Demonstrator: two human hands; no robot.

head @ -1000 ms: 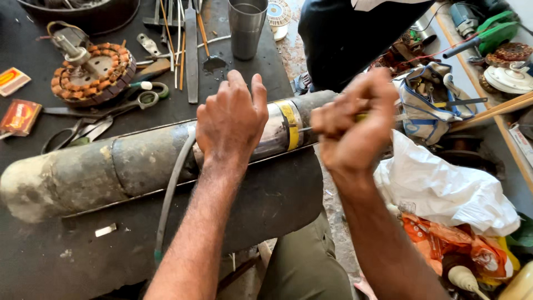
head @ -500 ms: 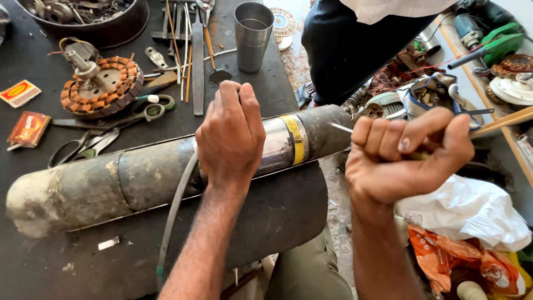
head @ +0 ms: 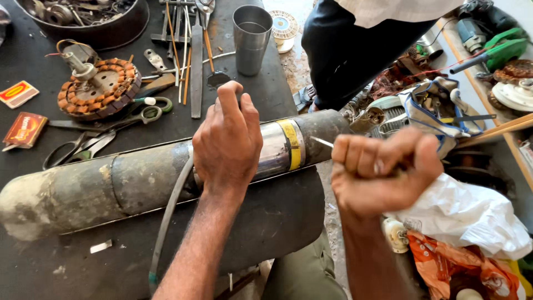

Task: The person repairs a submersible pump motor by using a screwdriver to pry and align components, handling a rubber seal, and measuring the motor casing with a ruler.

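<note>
A long dirty metal cylinder point(head: 111, 186), with a shiny steel band and a yellow stripe, lies across the black workbench point(head: 266, 222). My left hand point(head: 227, 144) presses flat on top of it near the steel band, beside a grey cable point(head: 166, 222) that hangs down over the bench. My right hand point(head: 383, 169) is a closed fist just off the cylinder's right end, gripping a thin white strip point(head: 322, 141) that runs back toward that end.
On the bench behind lie a copper-wound stator point(head: 100, 89), scissors point(head: 83, 147), files and screwdrivers point(head: 194, 61), a steel tumbler point(head: 251, 39) and a bowl of parts point(head: 83, 19). Another person's dark trousers point(head: 344, 50) stand at the back. White and orange bags point(head: 472, 222) and motor parts crowd the right.
My right fist has pulled away from the cylinder's end toward the right and down, with the thin strip drawn out between them. My left hand stays pressed on the cylinder.
</note>
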